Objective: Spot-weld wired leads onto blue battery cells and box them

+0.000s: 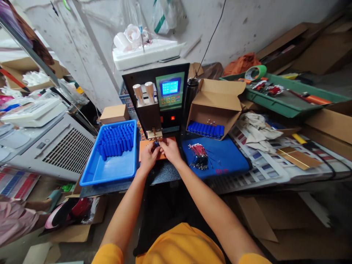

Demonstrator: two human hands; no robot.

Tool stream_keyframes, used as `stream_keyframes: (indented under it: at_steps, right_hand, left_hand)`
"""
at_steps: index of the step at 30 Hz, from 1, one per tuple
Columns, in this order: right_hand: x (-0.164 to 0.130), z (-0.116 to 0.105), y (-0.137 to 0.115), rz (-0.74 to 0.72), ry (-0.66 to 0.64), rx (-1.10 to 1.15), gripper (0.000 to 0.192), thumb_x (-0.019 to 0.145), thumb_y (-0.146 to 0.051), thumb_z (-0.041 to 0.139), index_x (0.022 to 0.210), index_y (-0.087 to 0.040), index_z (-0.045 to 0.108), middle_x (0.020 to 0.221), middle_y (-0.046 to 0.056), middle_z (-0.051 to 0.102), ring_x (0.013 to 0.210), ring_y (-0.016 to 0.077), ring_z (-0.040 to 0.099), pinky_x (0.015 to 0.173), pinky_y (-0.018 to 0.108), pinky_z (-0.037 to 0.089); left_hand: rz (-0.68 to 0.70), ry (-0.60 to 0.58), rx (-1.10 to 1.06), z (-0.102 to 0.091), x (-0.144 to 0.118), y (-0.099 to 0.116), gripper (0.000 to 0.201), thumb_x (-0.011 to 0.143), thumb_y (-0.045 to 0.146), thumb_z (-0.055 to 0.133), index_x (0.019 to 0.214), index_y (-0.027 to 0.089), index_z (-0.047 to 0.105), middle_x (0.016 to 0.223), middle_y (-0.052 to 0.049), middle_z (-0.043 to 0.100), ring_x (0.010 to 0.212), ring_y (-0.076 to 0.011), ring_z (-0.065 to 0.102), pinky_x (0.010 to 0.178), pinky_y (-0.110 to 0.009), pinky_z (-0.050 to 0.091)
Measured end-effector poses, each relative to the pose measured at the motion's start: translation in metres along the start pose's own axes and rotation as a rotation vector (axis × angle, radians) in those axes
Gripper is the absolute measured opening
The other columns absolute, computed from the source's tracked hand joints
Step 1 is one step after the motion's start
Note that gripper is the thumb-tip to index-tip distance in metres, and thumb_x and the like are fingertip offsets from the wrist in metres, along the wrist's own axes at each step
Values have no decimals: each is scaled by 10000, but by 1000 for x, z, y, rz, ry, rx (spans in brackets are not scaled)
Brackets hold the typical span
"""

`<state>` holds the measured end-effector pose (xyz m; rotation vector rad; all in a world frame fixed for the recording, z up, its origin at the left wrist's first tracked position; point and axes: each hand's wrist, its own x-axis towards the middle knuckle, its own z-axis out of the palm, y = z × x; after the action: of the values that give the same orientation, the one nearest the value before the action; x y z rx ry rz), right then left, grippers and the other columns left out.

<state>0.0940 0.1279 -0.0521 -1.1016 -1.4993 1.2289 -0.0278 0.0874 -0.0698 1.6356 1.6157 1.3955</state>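
A spot welder [172, 99] with a lit screen stands on the bench, its thin electrodes [154, 132] pointing down over an orange plate [144, 146]. Right under the electrodes is the end of a blue battery cell [156, 143]. My left hand [149, 157] grips that cell from the left, fingers closed. From the right, my right hand [169, 149] comes in with fingers pinched together beside the cell; whatever its fingertips hold is too small to make out.
To the left, a blue tray [110, 174] holds rows of blue cells [117, 141]. A cardboard box [217, 99] with more cells stands right. Red and black wires [199, 156] lie on a blue pad [228, 156]. Behind is a green tray [288, 106]. Someone's pink clothing [16, 220] shows lower left.
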Motion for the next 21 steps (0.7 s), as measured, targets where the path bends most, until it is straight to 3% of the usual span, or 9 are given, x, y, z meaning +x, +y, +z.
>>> stream_keyframes:
  at_steps: [4,7,12,21]
  right_hand:
    - [-9,-3,-3,-15,-13,87,143,810,-310,604,831,-170,625,700,3,657,618,144,626,581,232,506]
    - [-17,-5,-6,-46,24,20,132,790,-284,627,848,-166,636,755,18,679,687,156,644,649,253,524]
    - [-32,-9,-10,-93,72,-154,152,807,-295,646,873,-162,678,759,33,695,727,172,656,664,255,520]
    - [-44,-8,-12,-76,129,-152,172,838,-332,658,840,-167,708,727,35,703,694,161,649,622,225,480]
  left_hand:
    - [3,-6,-64,0,0,1,230,870,321,583,1003,161,681,835,-43,689,717,-155,611,705,-266,479]
    - [30,-5,-73,0,-1,0,238,855,330,597,996,156,677,832,-43,685,737,-155,624,715,-266,490]
    - [94,32,85,1,-5,-4,231,848,312,607,1019,173,676,819,-43,669,718,-151,624,674,-259,489]
    - [335,90,349,2,-10,-11,247,888,322,561,1049,176,678,999,-115,695,895,-219,652,810,-346,516]
